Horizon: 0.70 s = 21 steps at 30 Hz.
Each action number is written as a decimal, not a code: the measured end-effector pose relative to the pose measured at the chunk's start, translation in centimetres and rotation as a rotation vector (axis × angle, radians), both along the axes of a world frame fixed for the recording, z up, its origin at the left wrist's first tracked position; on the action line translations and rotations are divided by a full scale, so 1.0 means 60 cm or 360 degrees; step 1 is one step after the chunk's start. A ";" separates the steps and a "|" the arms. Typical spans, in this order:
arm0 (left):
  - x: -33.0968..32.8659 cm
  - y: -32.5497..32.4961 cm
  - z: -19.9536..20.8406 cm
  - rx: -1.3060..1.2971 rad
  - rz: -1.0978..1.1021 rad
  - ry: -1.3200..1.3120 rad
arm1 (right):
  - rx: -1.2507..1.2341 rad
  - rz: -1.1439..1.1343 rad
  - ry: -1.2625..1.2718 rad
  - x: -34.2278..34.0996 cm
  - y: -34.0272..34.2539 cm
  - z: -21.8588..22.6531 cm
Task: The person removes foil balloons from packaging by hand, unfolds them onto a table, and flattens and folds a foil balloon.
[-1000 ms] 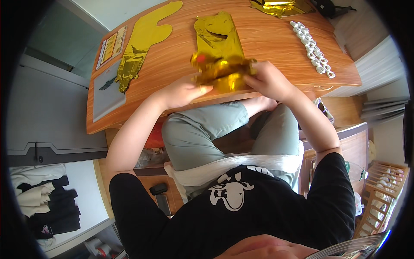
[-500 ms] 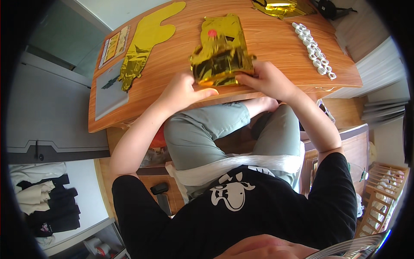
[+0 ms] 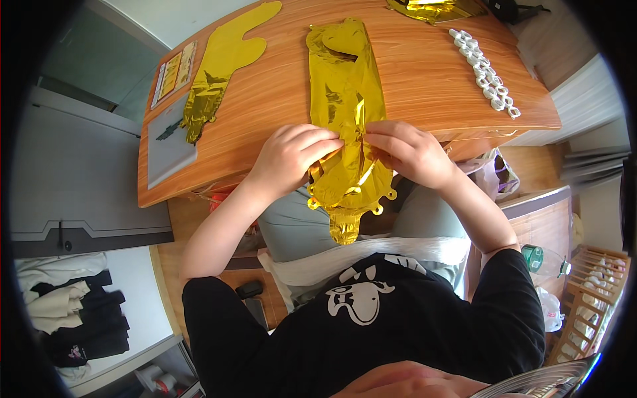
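Both hands on one gold foil balloon [image 3: 345, 99], flat and uninflated, lying lengthwise across the wooden table [image 3: 424, 79]. Far end sits mid-table; near end hangs off the near edge over the person's lap, with small scalloped tabs along its lower rim.

Left hand [image 3: 288, 159]: fingers curled, pinching the foil at the centre crease from the left side, right at the table's near edge. Right hand [image 3: 408, 151]: same grip mirrored, fingertips clamped on the foil from the right. Fingertips of both hands nearly meet at the balloon's midline. Foil is crumpled and bunched between them; far half lies smoother.

Rest of the table:
- second gold foil balloon [image 3: 222, 63], flat, left of the held one, well apart from it, running far-right to near-left.
- printed card [image 3: 174, 71] at the far-left corner, just beside that balloon.
- grey sheet [image 3: 169, 142] on the near-left part of the table, with the second balloon's near tip lying over its far edge.
- crumpled gold foil piece [image 3: 431, 8] at the far edge, partly cut off by the frame.
- string of white pieces [image 3: 484, 71] laid in a line on the right side, well apart from both hands.

Left of the table, on the floor side: pile of folded clothes [image 3: 73, 305], dark and cream.
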<state>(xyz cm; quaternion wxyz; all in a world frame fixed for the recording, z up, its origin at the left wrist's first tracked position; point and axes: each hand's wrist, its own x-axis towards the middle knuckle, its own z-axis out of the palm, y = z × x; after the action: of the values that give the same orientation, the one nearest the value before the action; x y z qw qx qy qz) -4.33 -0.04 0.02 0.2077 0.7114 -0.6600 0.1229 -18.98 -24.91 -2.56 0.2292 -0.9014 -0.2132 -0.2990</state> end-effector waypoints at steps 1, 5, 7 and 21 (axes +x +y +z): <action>0.000 0.000 -0.002 0.0003 0.0001 0.0005 | 0.0003 0.0001 0.0005 0.000 -0.001 -0.002; 0.001 0.000 -0.007 -0.0031 0.0015 0.0010 | 0.0097 -0.0022 0.0056 0.002 -0.009 -0.009; 0.000 0.000 -0.010 -0.0046 0.0013 0.0033 | 0.0116 0.0008 0.0060 0.000 -0.009 -0.009; 0.001 0.001 -0.012 -0.0068 -0.0011 0.0018 | 0.0065 0.0096 -0.0090 0.007 -0.023 -0.017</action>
<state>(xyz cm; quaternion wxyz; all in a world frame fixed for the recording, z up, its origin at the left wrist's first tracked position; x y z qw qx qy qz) -4.25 0.01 -0.69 0.2270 0.7052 -0.6586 0.1321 -18.54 -26.29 -3.57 0.2502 -0.8809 -0.2405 -0.3217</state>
